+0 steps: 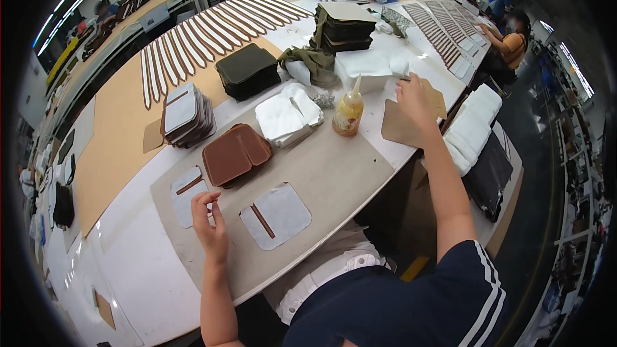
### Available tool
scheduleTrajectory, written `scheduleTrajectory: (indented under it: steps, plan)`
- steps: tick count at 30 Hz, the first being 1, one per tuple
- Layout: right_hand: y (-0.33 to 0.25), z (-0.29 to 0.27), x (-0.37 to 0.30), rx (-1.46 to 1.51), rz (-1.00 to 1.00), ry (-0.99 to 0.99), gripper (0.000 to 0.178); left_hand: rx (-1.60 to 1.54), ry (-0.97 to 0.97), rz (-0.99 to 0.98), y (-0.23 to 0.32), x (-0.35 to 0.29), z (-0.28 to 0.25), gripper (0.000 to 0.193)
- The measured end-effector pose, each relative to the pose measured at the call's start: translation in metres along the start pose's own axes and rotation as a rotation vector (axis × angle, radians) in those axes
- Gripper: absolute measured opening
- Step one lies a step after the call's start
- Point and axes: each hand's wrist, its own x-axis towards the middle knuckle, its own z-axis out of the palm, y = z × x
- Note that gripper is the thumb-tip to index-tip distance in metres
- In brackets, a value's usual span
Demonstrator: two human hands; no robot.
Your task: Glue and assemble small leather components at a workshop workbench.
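Note:
My left hand [211, 228] hovers over the grey work mat, fingers curled toward the thumb; anything between the fingertips is too small to make out. Beneath and beside it lies a pale grey panel [183, 204] with a brown strip. A second pale panel with rounded corners [287, 217], also bearing a brown strip, lies to its right. My right hand [416, 99] reaches far right with fingers apart, by the edge of a stack of white sheets [363, 67] and above brown board pieces [398, 127]. Brown leather panels [232, 155] are piled behind the left hand.
A glue bottle [348, 115] stands upright beside folded white cloths [283, 119]. Dark green [247, 71], black-edged [345, 26] and brown [187, 115] stacks stand farther back. Long brown-and-white strips [193, 42] line the far table. A co-worker [511, 48] sits at the far right.

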Motion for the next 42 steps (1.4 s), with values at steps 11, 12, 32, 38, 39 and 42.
scheduleTrajectory:
  steps: [11,12,32,38,39,42]
  plan:
    - [0.096,0.051,0.121,0.412,0.411,0.468,0.037,-0.069,0.004,-0.101,-0.005,0.003,0.003,0.021]
    - [0.109,0.033,0.126,0.622,0.461,0.619,0.035,-0.081,-0.008,-0.071,-0.004,0.006,0.007,0.020]
    - [-0.245,-0.070,-0.090,1.441,-0.548,-0.766,0.092,-0.569,-0.444,-0.118,-0.006,-0.010,-0.005,0.056]
    - [-0.287,-0.057,-0.135,1.043,-0.868,-0.640,0.110,-1.256,-0.718,-0.552,0.017,-0.001,-0.018,0.109]
    - [-0.290,-0.051,-0.137,1.046,-0.872,-0.656,0.110,-1.260,-0.704,-0.562,0.017,-0.002,-0.017,0.109]
    - [-0.294,-0.042,-0.147,0.774,-1.035,-0.424,0.104,-1.370,-0.567,-0.716,0.010,-0.008,-0.012,0.082]
